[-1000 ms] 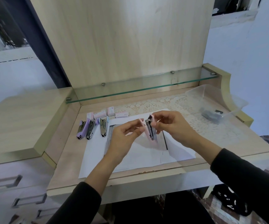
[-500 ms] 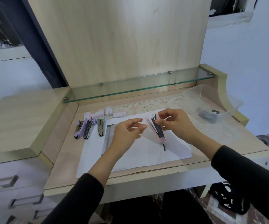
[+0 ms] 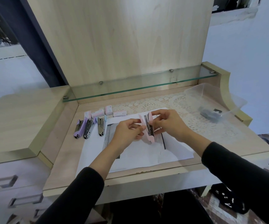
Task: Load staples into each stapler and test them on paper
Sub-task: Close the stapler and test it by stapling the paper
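Note:
A pink stapler (image 3: 147, 129), hinged open with its metal staple channel showing, hangs above the white paper (image 3: 140, 152) at the desk's middle. My left hand (image 3: 127, 133) grips its left side with curled fingers. My right hand (image 3: 167, 125) pinches its top and right side. Three more staplers lie open in a row at the left: a purple one (image 3: 78, 130), a second purple one (image 3: 88, 129) and a pale blue one (image 3: 100, 126). Several small staple boxes (image 3: 105, 112) sit behind them.
A clear plastic tub (image 3: 211, 102) with dark items inside stands at the back right on a lace mat (image 3: 187, 113). A glass shelf (image 3: 138, 84) runs along the back panel. A raised wooden side top (image 3: 17, 120) with drawers below is at the left.
My left hand, apart from the stapler half a second ago, has come back and taken hold of its left side. The stapler has swung more upright between both hands.

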`<state>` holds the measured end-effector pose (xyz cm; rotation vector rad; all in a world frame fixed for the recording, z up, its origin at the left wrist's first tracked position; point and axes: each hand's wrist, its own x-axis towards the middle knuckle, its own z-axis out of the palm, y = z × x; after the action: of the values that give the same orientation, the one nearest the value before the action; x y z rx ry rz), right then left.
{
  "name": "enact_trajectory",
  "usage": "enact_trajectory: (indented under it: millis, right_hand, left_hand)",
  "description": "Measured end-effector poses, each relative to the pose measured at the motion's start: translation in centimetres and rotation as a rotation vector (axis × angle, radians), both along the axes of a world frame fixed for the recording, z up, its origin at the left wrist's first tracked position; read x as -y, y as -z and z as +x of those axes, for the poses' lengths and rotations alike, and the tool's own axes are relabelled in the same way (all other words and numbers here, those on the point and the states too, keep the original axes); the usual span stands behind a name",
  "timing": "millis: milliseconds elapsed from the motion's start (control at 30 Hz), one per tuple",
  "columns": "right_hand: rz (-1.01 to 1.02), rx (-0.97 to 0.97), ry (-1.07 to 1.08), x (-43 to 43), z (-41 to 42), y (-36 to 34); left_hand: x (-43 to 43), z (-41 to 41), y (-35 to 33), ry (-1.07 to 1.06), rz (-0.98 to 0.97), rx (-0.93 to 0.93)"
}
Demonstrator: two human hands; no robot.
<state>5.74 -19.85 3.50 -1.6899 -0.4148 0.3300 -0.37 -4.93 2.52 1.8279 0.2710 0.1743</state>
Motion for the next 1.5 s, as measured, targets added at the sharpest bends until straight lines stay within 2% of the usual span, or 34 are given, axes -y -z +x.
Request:
enact_trajectory:
  millis: [133,267,400,533,600,767,933,1033,1133,1233,1367,1500]
  right_hand:
    - [-0.141,0.057,0.11,2.0,1.2,-0.6]
    - [-0.314,0.096,0.221,4.4,2.4,0.5]
    - [-0.417,0.104,0.273,5.6,2.8,1.3]
    - [-0.523,0.151,0.306,5.8,3.2,1.6]
    - [-0.564,0.178,0.32,5.9,3.5,1.7]
    - [-0.585,0.281,0.348,5.7,3.4,1.8]
    - [-0.58,0.512,0.286,4.5,2.3,0.9]
    - [-0.547,0.552,0.177,3.3,1.4,0.7]
    - [-0.517,0.568,0.092,2.1,0.5,0.8]
    - [-0.54,0.588,-0.01,0.9,-0.3,1.3]
    - [-0.59,0.582,-0.157,-0.4,-0.9,2.1]
    - [-0.57,0.574,-0.215,-1.3,-1.2,2.4]
  left_hand:
    - [0.4,0.7,0.2,-0.01,0.128,-0.025]
    - [1.2,1.3,0.2,0.003,0.421,-0.064]
    - [2.6,2.1,0.2,0.026,0.621,-0.075]
    - [3.8,2.6,0.1,0.031,0.923,-0.182]
    - [4.4,2.6,0.0,0.035,0.97,-0.212]
    - [4.7,2.7,-0.5,-0.019,0.913,-0.23]
    - [3.4,3.3,-0.7,-0.021,0.593,-0.209]
    - [1.9,3.0,-0.5,-0.059,0.402,-0.147]
    - [0.6,2.3,-0.6,-0.075,0.303,-0.11]
    - [-1.0,1.7,-0.3,-0.111,0.296,-0.085]
    - [-2.8,1.0,0.1,-0.125,0.387,-0.093]
    - [-3.7,0.4,0.3,-0.104,0.502,-0.099]
